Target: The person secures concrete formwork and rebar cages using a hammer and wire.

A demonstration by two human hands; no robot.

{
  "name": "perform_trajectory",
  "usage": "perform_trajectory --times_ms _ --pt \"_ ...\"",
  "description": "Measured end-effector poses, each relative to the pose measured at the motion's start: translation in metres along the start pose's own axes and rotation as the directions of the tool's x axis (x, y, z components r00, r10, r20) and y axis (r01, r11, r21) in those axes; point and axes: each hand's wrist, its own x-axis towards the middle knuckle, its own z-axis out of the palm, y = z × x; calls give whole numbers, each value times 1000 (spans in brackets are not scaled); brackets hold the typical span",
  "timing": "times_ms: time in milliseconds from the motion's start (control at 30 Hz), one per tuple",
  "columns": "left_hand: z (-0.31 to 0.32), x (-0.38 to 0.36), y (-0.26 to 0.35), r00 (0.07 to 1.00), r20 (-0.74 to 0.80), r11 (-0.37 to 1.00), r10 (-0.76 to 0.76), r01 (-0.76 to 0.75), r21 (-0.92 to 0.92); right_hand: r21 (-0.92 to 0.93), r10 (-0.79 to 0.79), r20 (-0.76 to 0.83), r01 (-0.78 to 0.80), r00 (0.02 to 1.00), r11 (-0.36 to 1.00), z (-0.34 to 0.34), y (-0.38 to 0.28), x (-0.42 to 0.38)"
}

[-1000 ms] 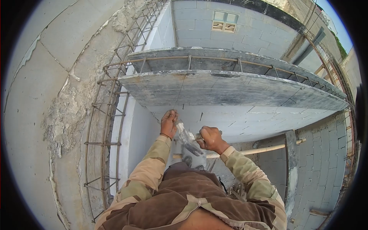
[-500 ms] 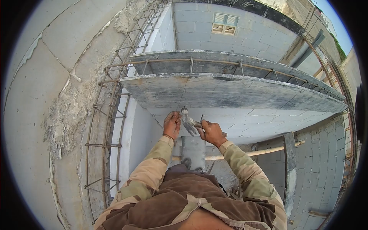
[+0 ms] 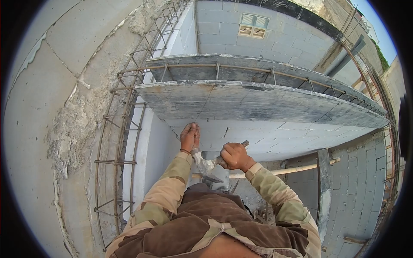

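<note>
My right hand point(image 3: 235, 155) is wrapped around the handle of a claw hammer point(image 3: 204, 165). Its pale, dusty head points left and lies below my left hand, closer to my body. With fingers pinched together, my left hand point(image 3: 189, 136) is raised just under the lower edge of the near formwork board point(image 3: 258, 103). Whatever sits between those fingertips is too small to make out. The board is grey, stained and long, running across in front of me above the white block wall point(image 3: 266, 133).
Behind the near board runs a second board point(image 3: 180, 73), with a rebar cage point(image 3: 217, 71) between them. An upright rebar cage point(image 3: 118, 150) stands at left beside a rough mortared wall point(image 3: 73, 137). Lower right are a wooden pole point(image 3: 292, 170) and a vertical plank point(image 3: 325, 189).
The hammer has come down from the board's lower edge toward my body, its head turning lower. My left hand stays pinched and has shifted slightly left.
</note>
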Motion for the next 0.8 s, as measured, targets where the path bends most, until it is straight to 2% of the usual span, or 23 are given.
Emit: perform_trajectory --times_ms 67,100,133,167,200,267,333,467,533,600,667,733,767,800 --pt "2 0 1 1000 -3 999 -31 31 -9 -81 -280 -73 274 957 958 -2 20 -3" --pt "4 0 2 1000 1 1000 -31 31 -7 -122 -92 -32 87 995 989 8 29 -10" --pt "5 -3 1 999 -3 999 -32 32 -15 -125 -89 -33 84 996 989 12 28 -11" --pt "7 -3 1 1000 -6 999 -29 29 -28 -101 166 -13 -166 986 981 16 28 -11" --pt "9 -2 1 1000 -3 999 -24 24 -32 -79 407 13 -405 913 911 19 28 -10" --pt "6 -6 1 1000 -8 1000 -19 19 -6 -12 423 47 -423 905 906 14 8 -16" --pt "8 -8 -2 1000 -10 1000 -14 14 22 32 373 90 -377 924 926 13 -12 -30" --pt "17 -5 -21 999 43 997 -11 8 82 32 469 179 -481 865 876 30 -53 -90" --pt "26 -3 -32 999 37 997 -15 12 78 0 614 262 -636 744 771 37 -67 -128" --pt "29 6 -45 998 -7 997 70 -70 -26 -53 737 276 -756 617 653 39 -79 -170" --pt "31 6 -56 999 -6 998 44 -44 -45 -83 850 266 -868 454 490 26 -94 -203" --pt "47 4 -67 1000 -7 998 21 -21 -62 -159 916 271 -925 296 345 13 -105 -240" --pt "69 -2 -72 1000 3 993 -6 6 -116 -160 918 268 -926 292 341 11 -110 -254" --pt "86 -8 -72 999 14 985 -32 34 -168 -155 953 200 -953 227 260 11 -116 -269"
